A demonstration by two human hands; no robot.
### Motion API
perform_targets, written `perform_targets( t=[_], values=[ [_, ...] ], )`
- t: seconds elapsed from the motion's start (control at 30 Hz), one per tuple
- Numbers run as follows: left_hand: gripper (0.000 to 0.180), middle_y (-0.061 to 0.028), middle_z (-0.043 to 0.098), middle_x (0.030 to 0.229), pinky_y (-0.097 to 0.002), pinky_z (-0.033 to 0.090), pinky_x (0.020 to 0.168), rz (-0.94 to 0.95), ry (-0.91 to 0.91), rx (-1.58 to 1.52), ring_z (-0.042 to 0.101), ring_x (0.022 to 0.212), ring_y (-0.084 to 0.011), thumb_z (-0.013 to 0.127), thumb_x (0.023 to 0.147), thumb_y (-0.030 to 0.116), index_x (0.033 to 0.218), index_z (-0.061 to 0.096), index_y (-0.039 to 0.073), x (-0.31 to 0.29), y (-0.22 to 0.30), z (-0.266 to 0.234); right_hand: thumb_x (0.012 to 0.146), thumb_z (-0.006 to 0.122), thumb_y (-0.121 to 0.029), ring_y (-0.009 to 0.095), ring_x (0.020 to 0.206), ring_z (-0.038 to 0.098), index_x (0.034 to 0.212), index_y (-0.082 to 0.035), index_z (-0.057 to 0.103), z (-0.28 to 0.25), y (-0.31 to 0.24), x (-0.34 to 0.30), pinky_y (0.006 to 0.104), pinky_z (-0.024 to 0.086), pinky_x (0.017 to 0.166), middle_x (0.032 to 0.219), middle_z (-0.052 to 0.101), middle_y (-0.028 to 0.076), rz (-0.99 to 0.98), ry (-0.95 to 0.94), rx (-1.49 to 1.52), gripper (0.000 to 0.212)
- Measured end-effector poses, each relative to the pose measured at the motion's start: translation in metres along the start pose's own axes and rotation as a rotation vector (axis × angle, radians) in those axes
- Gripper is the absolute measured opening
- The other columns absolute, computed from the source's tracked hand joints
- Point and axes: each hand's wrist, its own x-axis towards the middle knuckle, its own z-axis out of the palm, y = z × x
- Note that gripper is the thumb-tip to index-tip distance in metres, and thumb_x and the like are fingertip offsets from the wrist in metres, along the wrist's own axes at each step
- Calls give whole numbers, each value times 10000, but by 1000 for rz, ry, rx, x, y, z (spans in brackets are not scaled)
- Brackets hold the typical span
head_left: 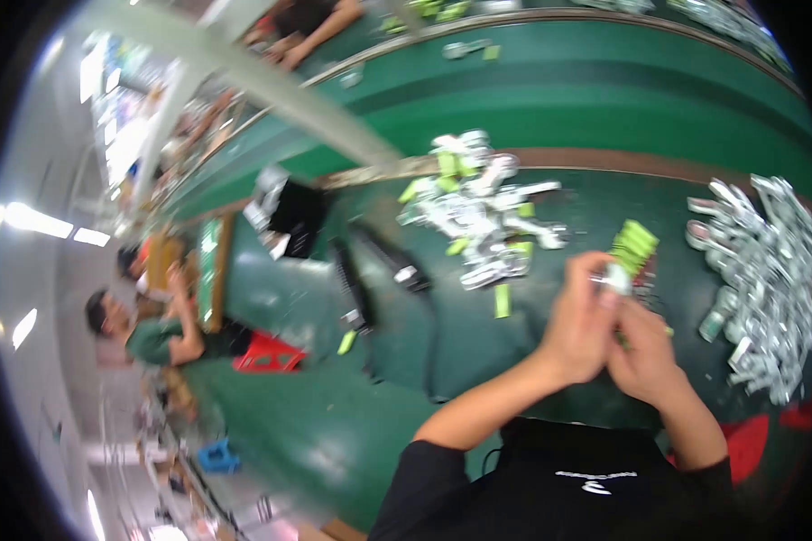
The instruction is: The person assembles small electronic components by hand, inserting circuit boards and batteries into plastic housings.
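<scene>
My left hand (579, 320) and my right hand (642, 350) meet above the green table (478, 361), fingers closed together on a small silver and white part (615, 278). Just beyond my fingertips lies a bundle of bright green strips (634, 243). The picture is blurred, so the exact grip is hard to make out. A loose green strip (502, 300) lies to the left of my left hand.
A heap of silver parts mixed with green strips (476, 212) lies at the table's middle. A larger pile of silver parts (767, 270) fills the right side. Two black tools (397, 261) lie left of centre. Other people work at the far left and top.
</scene>
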Motion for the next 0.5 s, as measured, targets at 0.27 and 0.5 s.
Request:
perform_targets(
  t=[0.27,0.5],
  values=[
    [527,-232,673,1297,-528,482,1110,89,266,1007,613,1263,-418,750,1065,255,1491,631,-31,73,17,-80,989,756,-12,292,978,750,1222,-10,716,-80,45,-39,394,607,823,1094,748,152,391,317,-190,237],
    [453,-204,658,1342,-544,463,1118,351,12,870,597,1294,-423,831,953,172,1350,690,7,71,13,-25,926,779,21,332,1021,722,1256,-50,760,-76,69,-16,434,604,868,1136,726,101,91,110,-384,338]
  ],
)
